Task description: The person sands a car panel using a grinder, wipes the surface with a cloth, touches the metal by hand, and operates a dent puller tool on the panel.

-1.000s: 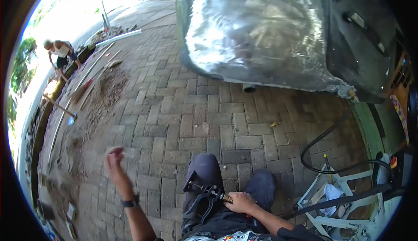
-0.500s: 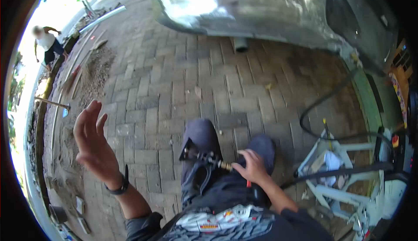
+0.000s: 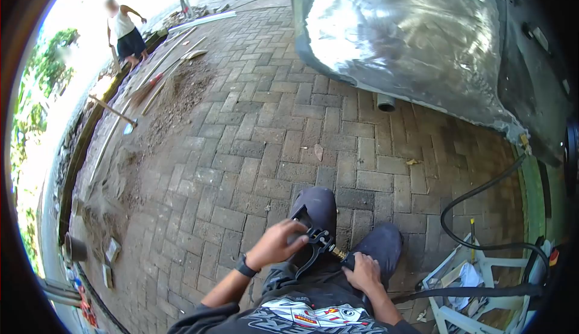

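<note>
A black tool with a curved lever-like arm and a brass-coloured threaded part lies over my lap, at my knees. My left hand, with a dark band on its wrist, is closed on its upper end near a pointed black piece. On the other side, the fingers of my right hand wrap round the black grip beyond the brass part. Its exact kind is not clear from this view. My dark trouser knees are bent beneath it.
A vehicle's bare-metal body panel overhangs at upper right, with a pipe end below. A black cable loops to a pale metal frame. Sand and a hand tool lie left; a person stands behind.
My left hand has come down from the raised, open position at the left onto the black tool. My right hand now wraps its grip. The view has shifted, and the person appears farther right.
</note>
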Available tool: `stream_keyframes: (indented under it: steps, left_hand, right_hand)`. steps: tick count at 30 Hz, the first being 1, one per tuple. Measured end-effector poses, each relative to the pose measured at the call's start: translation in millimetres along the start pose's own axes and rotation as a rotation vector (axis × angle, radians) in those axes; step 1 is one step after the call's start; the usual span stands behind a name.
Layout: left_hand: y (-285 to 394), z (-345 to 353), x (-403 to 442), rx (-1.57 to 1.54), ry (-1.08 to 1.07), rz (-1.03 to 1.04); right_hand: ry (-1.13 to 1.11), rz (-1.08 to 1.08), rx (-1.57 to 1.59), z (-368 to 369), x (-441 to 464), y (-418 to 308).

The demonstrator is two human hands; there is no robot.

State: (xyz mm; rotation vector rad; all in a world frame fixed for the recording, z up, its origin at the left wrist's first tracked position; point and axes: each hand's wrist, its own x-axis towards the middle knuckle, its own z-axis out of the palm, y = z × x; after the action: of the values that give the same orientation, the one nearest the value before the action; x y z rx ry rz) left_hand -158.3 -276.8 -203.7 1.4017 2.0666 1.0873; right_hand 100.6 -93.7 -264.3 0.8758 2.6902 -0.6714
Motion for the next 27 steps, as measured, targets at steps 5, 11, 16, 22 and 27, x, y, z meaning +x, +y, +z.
stream_keyframes:
  steps: [5, 11, 16, 22, 27]
  left_hand:
    - [3.4, 13.5, -19.0, -0.244, 0.142, -0.245]
    - [-34.1, 28.7, 3.7, -0.113, 0.024, -0.290]
    - [-84.8, 66.0, 37.8, 0.129, -0.071, -0.130]
    - [-40.7, 69.2, 80.9, 0.273, -0.231, -0.121]
    - [-12.4, 57.7, 97.4, 0.092, -0.363, -0.211]
  right_hand:
    - [0.346, 0.235, 0.148, -2.0, -36.9, 38.9]
    - [0.499, 0.955, 0.202, 64.3, -71.5, 184.3]
    - [0.448, 1.154, 0.310, 188.6, -81.6, 288.0]
    - [0.353, 0.984, 0.207, 210.5, -85.1, 302.7]
    - [0.942, 1.025, 1.229, 62.4, -93.4, 166.3]
